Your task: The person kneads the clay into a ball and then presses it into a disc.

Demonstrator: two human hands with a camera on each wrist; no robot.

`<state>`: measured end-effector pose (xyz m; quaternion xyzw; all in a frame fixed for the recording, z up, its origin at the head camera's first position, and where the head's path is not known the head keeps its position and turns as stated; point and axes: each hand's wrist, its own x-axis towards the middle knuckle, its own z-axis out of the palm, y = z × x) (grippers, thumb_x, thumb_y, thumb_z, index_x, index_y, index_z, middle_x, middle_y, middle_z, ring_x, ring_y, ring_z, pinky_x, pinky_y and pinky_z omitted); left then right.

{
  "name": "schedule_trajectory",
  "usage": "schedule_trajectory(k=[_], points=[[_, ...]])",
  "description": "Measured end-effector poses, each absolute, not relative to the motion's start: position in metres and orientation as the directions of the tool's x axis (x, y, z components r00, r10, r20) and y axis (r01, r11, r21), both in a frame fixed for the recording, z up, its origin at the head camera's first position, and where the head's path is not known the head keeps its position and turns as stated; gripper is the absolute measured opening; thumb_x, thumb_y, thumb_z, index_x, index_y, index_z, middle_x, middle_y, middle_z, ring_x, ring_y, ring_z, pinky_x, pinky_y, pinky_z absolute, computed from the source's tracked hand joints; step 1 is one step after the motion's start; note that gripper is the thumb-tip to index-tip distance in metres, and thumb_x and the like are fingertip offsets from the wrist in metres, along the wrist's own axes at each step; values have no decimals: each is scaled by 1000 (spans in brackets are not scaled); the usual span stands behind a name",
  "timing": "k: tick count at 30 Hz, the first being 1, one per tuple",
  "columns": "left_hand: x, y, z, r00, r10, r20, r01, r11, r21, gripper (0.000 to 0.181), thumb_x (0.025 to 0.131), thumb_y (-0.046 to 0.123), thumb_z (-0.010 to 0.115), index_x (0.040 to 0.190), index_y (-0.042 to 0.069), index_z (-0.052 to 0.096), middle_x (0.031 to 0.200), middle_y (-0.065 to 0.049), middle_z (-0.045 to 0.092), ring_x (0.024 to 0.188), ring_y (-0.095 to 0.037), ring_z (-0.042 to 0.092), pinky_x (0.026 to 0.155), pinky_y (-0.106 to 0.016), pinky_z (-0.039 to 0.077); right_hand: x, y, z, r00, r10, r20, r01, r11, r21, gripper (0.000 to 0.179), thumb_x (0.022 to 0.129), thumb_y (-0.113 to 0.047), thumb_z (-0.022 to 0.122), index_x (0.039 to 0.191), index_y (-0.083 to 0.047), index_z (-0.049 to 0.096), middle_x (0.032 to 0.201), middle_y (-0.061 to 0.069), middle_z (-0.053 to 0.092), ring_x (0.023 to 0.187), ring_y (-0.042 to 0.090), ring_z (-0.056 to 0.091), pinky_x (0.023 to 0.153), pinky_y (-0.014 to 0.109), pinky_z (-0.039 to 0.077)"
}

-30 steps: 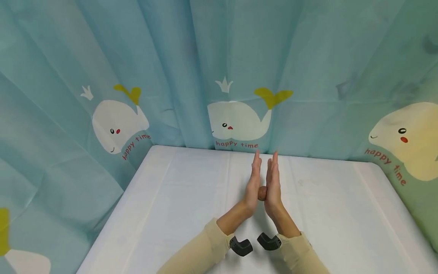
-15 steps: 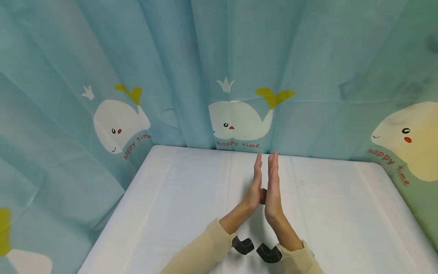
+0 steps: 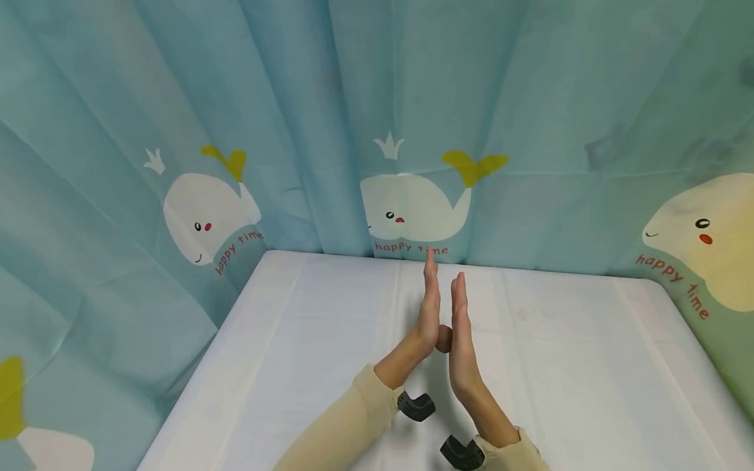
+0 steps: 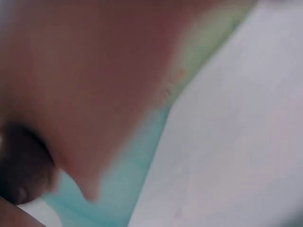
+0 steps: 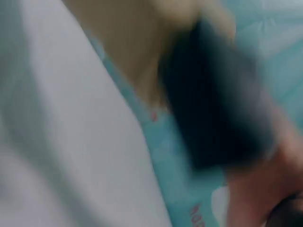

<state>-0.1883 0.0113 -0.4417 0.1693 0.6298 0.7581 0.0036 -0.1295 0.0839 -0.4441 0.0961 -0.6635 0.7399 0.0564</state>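
Note:
A small brown ball [image 3: 444,339] sits between the two palms, above the white table. What it is made of is not plain. My left hand [image 3: 429,313] presses it from the left, fingers straight and pointing away from me. On the other side my right hand [image 3: 463,353] lies flat along it, also straight-fingered and set farther back towards me. The ball [image 4: 26,165] looks dark at the lower left of the left wrist view, beside a large blurred hand. Only a dark edge of the ball [image 5: 286,213] shows in the right wrist view's bottom corner.
The white-covered table [image 3: 565,366] spreads under both arms. Behind it hangs a blue-green curtain [image 3: 530,131] printed with whales. Black wrist cameras [image 3: 417,406] stick out from both beige sleeves, close to each other.
Over the last half second my left hand has slid forward and my right hand back towards me, palms still against the ball. Both hands and the ball have shifted slightly left.

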Motion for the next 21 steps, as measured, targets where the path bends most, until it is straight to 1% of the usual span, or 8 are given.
schedule_trajectory(k=[3, 4, 5, 6, 13, 17, 18, 21], points=[[-190, 12, -445, -928, 244, 282, 255, -138, 957, 64, 110, 52, 4, 166, 22, -5, 173, 3, -6, 157, -16, -5, 124, -55, -1, -127, 84, -439, -974, -43, 222, -215, -121, -969, 53, 110, -50, 7, 163, -47, 1, 170, -18, 3, 138, 8, 41, 109, 36, 27], [-188, 13, -446, -921, 258, 291, 267, -124, 956, 65, 110, 53, 3, 166, 21, -5, 173, 2, -5, 157, -16, -5, 124, -54, 0, -130, 86, -438, -976, -34, 216, -210, -126, -969, 53, 110, -51, 8, 163, -47, 2, 170, -18, 5, 139, 8, 41, 112, 37, 26], [-184, 14, -445, -914, 275, 297, 275, -116, 954, 67, 109, 55, 4, 167, 21, -4, 173, 2, -5, 157, -15, -4, 124, -53, 0, -134, 89, -439, -979, -21, 201, -196, -141, -970, 53, 110, -53, 9, 162, -48, 3, 170, -18, 6, 151, 5, 22, 118, 42, 19], [-180, 17, -445, -908, 293, 301, 281, -109, 954, 68, 109, 56, 4, 167, 21, -3, 173, 3, -4, 157, -14, -3, 125, -52, 1, -139, 92, -440, -983, -4, 183, -180, -155, -971, 53, 110, -53, 10, 162, -49, 4, 170, -17, 7, 156, 5, 2, 122, 49, 9], [-156, 27, -438, -880, 360, 311, 264, -173, 949, 65, 109, 52, 3, 166, 21, -5, 172, 5, -4, 156, -12, -4, 125, -50, 1, -164, 116, -461, -994, 67, 87, -100, -222, -970, 57, 109, -57, 12, 163, -44, -2, 171, -13, -5, 155, 3, -6, 125, 40, -4], [-164, 27, -437, -910, 250, 330, 293, -174, 940, 64, 110, 50, 8, 167, 20, -1, 173, 3, 0, 157, -15, 1, 125, -52, 4, -150, 106, -460, -992, 12, 122, -122, -219, -968, 58, 110, -55, 9, 164, -41, -4, 172, -11, -4, 156, 6, -6, 123, 28, 10], [-167, 26, -438, -921, 218, 323, 294, -156, 943, 64, 111, 51, 9, 167, 22, 0, 173, 4, 2, 157, -15, 3, 125, -53, 5, -145, 102, -457, -989, 6, 145, -143, -216, -966, 58, 110, -54, 9, 164, -39, -4, 172, -11, -2, 156, 8, -3, 117, 23, 23], [-177, 25, -447, -944, 169, 285, 275, -79, 958, 65, 110, 54, 11, 167, 23, 3, 172, 6, 5, 157, -17, 5, 124, -54, 9, -134, 95, -447, -980, 10, 200, -198, -191, -961, 55, 110, -53, 11, 164, -44, 0, 171, -15, 3, 156, 8, 0, 116, 26, 23]])
